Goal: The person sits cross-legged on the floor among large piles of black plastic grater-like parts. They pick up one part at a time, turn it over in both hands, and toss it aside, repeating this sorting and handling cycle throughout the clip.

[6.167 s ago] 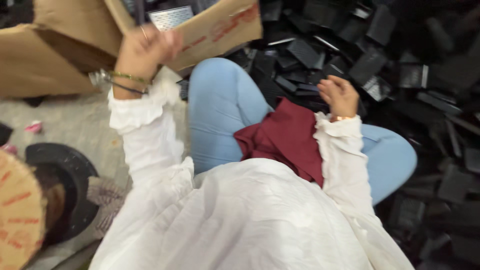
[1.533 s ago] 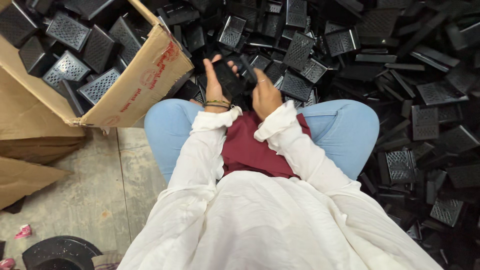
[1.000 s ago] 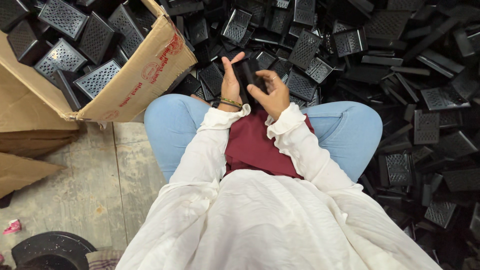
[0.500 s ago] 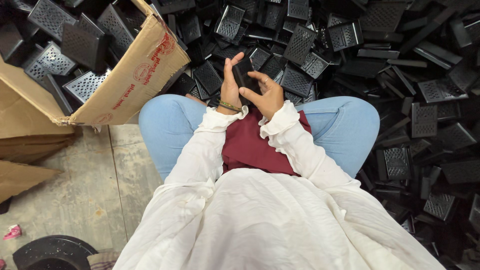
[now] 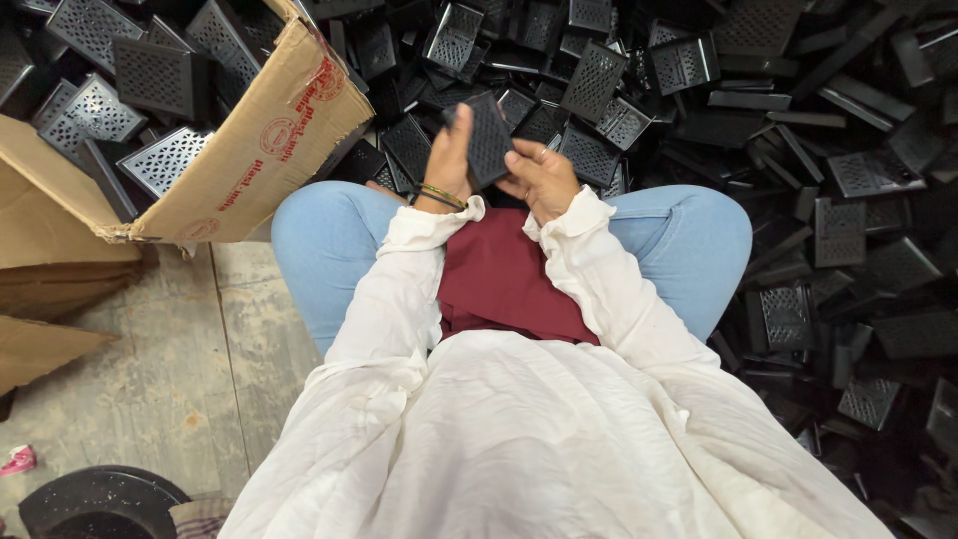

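Since earlier: both hands have come up a bit from the lap, and the black grille piece [image 5: 489, 138] now sits higher between them, tilted; the view has barely shifted over the last half second.
Left hand: the left hand [image 5: 451, 155] is raised, thumb side up, fingers wrapped on the left edge of the grille piece; bangles on the wrist.
Right hand: the right hand [image 5: 542, 177] is curled under the right edge of the same piece, so both hands are close together and clamped on it.
Grille piece: small black rectangular plate full of holes, held in the air above the knees, in front of the pile.
Pile: a big heap of the same black perforated pieces [image 5: 798, 150] covers the floor far and right, lying every which way.
Box: an open cardboard box [image 5: 264, 160] sits far left, tipped toward the person, with more grille pieces [image 5: 150, 80] inside.
Person: seated, blue jeans [image 5: 319, 250], dark red cloth [image 5: 499, 274] in the lap, loose white top [image 5: 519, 439].
Floor: bare concrete floor [image 5: 150, 369] near left, with a round black thing [image 5: 100, 499] at the near edge and flat cardboard [image 5: 40, 344] beside it.
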Demonstrator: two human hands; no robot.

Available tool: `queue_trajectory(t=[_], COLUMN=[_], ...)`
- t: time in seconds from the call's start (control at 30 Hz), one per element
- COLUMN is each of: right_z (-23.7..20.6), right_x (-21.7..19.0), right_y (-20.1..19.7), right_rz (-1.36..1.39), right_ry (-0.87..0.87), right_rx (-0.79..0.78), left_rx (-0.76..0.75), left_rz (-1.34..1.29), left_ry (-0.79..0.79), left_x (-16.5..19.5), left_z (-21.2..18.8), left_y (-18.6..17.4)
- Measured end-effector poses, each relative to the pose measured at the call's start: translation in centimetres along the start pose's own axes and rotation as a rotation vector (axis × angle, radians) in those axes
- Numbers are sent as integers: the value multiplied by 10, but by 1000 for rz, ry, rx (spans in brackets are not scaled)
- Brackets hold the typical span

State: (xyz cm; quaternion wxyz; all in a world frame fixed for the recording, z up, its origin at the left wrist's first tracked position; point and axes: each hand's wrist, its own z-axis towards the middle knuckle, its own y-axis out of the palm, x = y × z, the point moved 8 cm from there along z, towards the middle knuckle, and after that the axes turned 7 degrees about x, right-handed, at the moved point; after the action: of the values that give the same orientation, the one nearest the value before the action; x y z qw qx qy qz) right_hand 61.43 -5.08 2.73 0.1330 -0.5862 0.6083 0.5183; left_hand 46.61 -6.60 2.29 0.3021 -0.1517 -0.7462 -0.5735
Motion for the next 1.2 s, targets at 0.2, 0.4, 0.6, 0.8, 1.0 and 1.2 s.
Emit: queue_trajectory(t=[0.2,0.4,0.6,0.8,1.0,1.2], right_z=[1,7,23,30,26,-25], right_x=[-29,-121,-88,-73,-73,-127], right_y=[-19,-99,-70,-70,-69,-46], right_rz=[-175,-1085,-1843,-1871,-1801,-1306], right_ry=[-244,-552,-696,-508,-390,-834], right_rx=[37,279,-17,142,138,219], left_rx=[37,338,79,72,-155,165], left_rz=[649,354,218,1411,1686,1318], left_ry=[146,445,236,644,665,1147], left_x=[30,204,170,56,15,69], left_z=[-33,-32,-13,19,23,-7], left_y=[23,25,25,10,31,41])
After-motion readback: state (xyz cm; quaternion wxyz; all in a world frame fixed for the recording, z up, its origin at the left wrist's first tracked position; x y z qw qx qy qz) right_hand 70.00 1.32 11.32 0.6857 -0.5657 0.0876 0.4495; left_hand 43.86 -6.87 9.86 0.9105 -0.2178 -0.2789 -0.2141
